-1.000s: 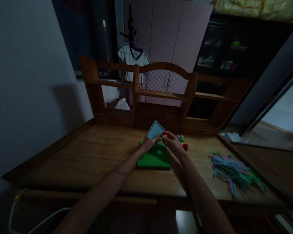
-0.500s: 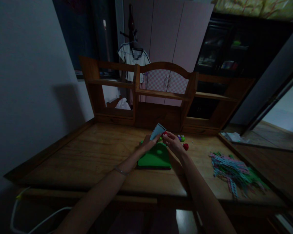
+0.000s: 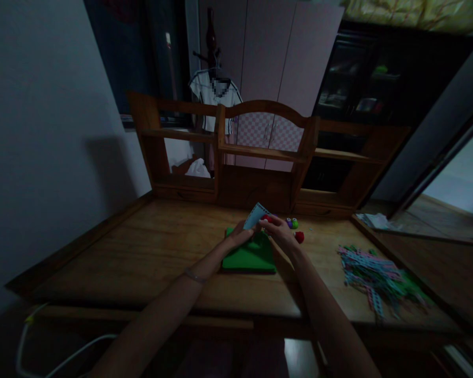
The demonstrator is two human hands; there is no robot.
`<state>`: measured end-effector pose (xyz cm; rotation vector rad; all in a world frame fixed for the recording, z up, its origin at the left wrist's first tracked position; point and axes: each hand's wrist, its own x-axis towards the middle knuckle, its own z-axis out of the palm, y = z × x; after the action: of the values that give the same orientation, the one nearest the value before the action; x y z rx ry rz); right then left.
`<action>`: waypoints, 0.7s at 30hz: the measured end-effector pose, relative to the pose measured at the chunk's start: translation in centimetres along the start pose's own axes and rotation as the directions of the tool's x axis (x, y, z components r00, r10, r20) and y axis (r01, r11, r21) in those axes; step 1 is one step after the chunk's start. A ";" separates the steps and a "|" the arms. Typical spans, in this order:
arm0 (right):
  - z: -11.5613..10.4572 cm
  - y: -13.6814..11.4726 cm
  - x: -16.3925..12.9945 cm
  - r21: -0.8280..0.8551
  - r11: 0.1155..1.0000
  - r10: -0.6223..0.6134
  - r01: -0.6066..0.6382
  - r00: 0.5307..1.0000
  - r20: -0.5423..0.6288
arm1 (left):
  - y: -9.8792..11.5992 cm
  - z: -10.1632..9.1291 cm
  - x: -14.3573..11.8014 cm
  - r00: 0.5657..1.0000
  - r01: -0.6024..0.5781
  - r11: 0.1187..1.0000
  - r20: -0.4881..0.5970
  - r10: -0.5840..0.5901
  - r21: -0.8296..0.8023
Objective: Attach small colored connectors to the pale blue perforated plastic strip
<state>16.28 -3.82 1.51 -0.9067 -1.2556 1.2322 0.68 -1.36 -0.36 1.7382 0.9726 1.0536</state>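
Note:
My left hand [image 3: 241, 236] is closed on a pale blue card [image 3: 254, 216] with a row of dark marks along its upper edge. The card tilts up above a flat green pad or box [image 3: 247, 260] on the desk. Close beside it, my right hand [image 3: 280, 232] pinches a small red piece [image 3: 265, 218] against the card's right side. What lies between the two sets of fingertips is partly hidden. Just right of this hand are a small red object [image 3: 299, 237] and small purple and green figures [image 3: 292, 223] with round white eyes.
A loose heap of pink, blue and green strips [image 3: 372, 273] covers part of the desk's right side. Wooden shelving [image 3: 260, 152] rises along the back of the wooden desk [image 3: 161, 247]. A white cable [image 3: 19, 341] loops at the lower left.
The card has shifted slightly right and down. My right fingers have moved a little left, nearer my left fingertips, with the red piece still held.

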 end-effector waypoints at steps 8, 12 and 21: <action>0.1 -0.1 0.0 -0.024 0.999 -0.049 0.049 0.999 -0.002 | -0.5 -0.2 0.4 0.999 0.003 0.999 0.037 -0.005 0.038; 0.0 -0.1 0.0 -0.042 0.997 -0.069 0.068 0.997 -0.021 | -0.2 -0.2 0.2 0.999 -0.007 1.000 0.031 0.006 0.025; -0.2 0.1 0.2 -0.080 0.995 -0.071 0.067 0.996 -0.046 | -0.7 -0.2 0.5 0.998 0.037 0.997 0.045 -0.040 0.063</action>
<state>16.47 -3.53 1.38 -0.9370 -1.2937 1.1069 0.57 -0.59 -0.88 1.7794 1.0153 0.9635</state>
